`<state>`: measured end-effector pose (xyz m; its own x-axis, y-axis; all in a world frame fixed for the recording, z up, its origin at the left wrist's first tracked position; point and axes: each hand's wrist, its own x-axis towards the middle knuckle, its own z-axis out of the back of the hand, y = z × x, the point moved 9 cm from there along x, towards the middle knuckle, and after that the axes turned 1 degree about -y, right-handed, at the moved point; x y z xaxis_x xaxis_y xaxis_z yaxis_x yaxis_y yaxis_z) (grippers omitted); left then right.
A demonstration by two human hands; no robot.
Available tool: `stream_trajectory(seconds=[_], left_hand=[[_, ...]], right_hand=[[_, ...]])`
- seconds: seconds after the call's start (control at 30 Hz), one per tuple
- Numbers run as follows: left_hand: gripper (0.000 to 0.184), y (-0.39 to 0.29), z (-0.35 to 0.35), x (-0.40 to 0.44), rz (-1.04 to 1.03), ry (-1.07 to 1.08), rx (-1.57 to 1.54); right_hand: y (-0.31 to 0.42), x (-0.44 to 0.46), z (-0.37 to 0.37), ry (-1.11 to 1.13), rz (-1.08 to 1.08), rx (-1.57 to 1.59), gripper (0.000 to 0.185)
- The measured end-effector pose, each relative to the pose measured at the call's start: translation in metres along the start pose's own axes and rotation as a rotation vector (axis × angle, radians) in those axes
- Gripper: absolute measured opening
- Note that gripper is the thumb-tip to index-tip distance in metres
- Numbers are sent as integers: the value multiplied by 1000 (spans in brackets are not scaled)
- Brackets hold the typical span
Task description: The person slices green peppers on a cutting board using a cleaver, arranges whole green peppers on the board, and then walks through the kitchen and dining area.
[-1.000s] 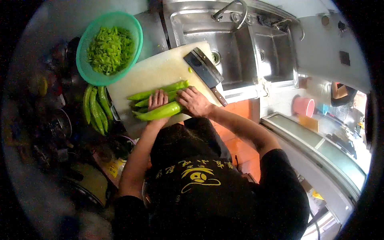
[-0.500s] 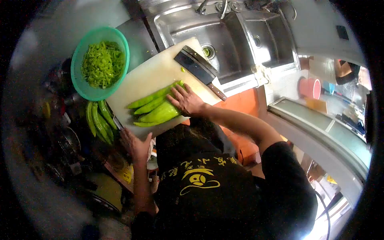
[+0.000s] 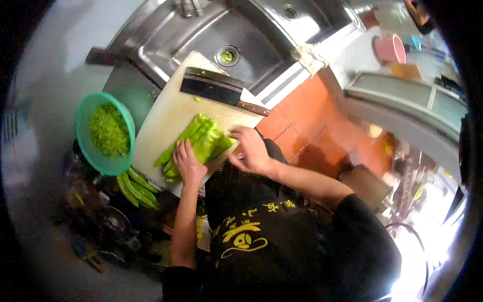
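Observation:
Several long green peppers [image 3: 204, 137] lie side by side on the white cutting board [image 3: 151, 133]. My left hand [image 3: 187, 163] rests on their near left part, fingers laid over them. At their right end is my right hand [image 3: 251, 151], off the board's near edge, its thumb and fingers apart and nothing visible between them. A cleaver [image 3: 214, 88] with a brown wooden handle lies across the far side of the board, beside a small green scrap [image 3: 196, 99]. Left of the board, a green basket [image 3: 132, 136] holds chopped green pepper.
More whole peppers [image 3: 137, 190] lie below the basket. Beyond the board is a steel sink [image 3: 201, 38] with green bits in its drain. A cloth [image 3: 309, 58] hangs on the sink's corner. A pink bucket [image 3: 390, 49] and part of another person [image 3: 419, 15] are at the upper right.
My left hand has come from the board's left edge onto the peppers. My right hand has moved off them to their right end. The peppers lie closer together, and the view has turned.

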<state>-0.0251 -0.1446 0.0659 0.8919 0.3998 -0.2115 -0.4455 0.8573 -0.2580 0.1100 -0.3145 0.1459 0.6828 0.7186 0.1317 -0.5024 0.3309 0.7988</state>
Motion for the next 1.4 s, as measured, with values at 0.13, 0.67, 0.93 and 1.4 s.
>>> stream_trajectory(seconds=[0.13, 0.67, 0.93, 1.4], left_hand=[[104, 4, -3, 4, 91, 109, -101], [107, 46, -23, 8, 157, 325, -323], [101, 41, 0, 26, 133, 429, -196], [87, 44, 8, 73, 95, 613, -238]], right_hand=[[-94, -112, -99, 313, -920, 518, 43], [-74, -130, -217, 69, -1378, 1269, 24], [-77, -102, -172, -67, -1204, 816, 36], [-74, -81, -167, 25, -1142, 641, 52]])
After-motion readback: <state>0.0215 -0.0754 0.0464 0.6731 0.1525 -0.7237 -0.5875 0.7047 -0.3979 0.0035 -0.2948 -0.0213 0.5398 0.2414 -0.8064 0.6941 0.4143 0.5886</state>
